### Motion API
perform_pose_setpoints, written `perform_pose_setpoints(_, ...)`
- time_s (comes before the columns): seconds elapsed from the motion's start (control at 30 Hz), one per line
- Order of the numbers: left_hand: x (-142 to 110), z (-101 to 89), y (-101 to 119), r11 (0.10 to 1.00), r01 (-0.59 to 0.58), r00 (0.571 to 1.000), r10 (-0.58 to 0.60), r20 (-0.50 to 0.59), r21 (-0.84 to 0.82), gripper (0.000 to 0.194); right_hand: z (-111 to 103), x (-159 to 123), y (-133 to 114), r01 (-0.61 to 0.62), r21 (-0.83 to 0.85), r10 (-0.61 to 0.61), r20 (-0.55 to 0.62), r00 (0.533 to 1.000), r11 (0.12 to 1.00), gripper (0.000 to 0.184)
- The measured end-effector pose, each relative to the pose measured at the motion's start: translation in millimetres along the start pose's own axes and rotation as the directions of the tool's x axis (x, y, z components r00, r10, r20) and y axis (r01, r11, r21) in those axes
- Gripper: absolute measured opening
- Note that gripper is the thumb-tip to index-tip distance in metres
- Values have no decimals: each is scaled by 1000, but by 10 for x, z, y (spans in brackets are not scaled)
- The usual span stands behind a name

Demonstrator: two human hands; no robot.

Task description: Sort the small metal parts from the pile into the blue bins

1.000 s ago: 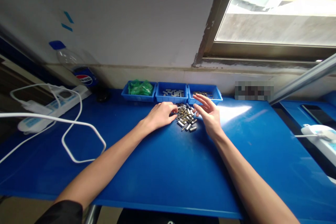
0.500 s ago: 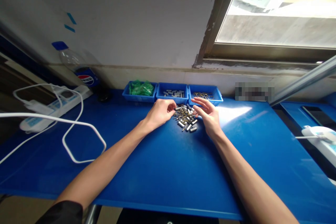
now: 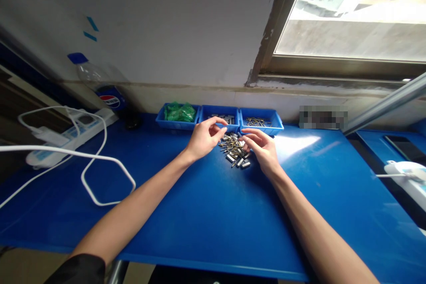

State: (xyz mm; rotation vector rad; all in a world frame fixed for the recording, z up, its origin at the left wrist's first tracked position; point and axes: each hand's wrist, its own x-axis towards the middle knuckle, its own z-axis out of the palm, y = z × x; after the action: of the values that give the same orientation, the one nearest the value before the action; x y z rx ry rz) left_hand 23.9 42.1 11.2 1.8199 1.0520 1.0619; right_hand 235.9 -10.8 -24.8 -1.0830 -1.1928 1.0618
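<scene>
A heap of small metal parts (image 3: pixel 233 145) lies on the blue table, thin brass-coloured pins mixed with short silver cylinders. My left hand (image 3: pixel 203 137) hovers at the heap's upper left, by the front edge of the middle blue bin (image 3: pixel 218 127). Its thumb and index finger are apart, and I see nothing between them. At the heap's right side is my right hand (image 3: pixel 262 147), fingers spread and tips over the parts. Silver cylinders lie in the middle bin, partly covered by my left fingers. Thin pins (image 3: pixel 258 122) fill part of the right bin (image 3: pixel 278 125).
The left bin (image 3: pixel 159 120) holds a green plastic bag (image 3: pixel 179 112). A cola bottle (image 3: pixel 111 97), a white power strip (image 3: pixel 43 156) and a looping white cable (image 3: pixel 89 155) are on the left. Another power strip (image 3: pixel 408 177) and a phone (image 3: pixel 406 147) sit far right.
My left hand has risen from the heap's left edge toward the middle bin, and its fingers have straightened. My right hand has shifted slightly left over the parts.
</scene>
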Motion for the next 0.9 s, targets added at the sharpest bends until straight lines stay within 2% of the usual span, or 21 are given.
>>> perform_pose_setpoints(0.2,2,46,-11,939,106,994,-87,72,-326,38,16,-20,-25,-54,12,53,60,997,998,35)
perform_pose_setpoints(0.33,-12,70,-20,910,156,987,-125,105,-384,44,46,-21,-43,-94,63,88,96,992,994,35)
perform_pose_setpoints(0.47,-28,101,-36,908,167,983,-124,137,-384,41,59,-12,-26,-113,98,106,76,991,989,29)
perform_pose_setpoints(0.57,-32,87,-47,956,108,989,-76,128,-274,33,43,0,-4,-106,77,102,52,993,991,31)
perform_pose_setpoints(0.67,-22,27,-72,999,-29,989,25,146,26,21,11,24,0,-96,30,97,-22,995,995,33)
perform_pose_setpoints(0.77,-7,-39,-117,938,-158,967,84,240,309,14,-26,51,-11,-79,-3,78,-136,988,997,35)
perform_pose_setpoints(0.9,-10,-68,-168,865,-224,936,63,347,449,15,-56,67,-27,-5,5,6,-198,980,1000,46)
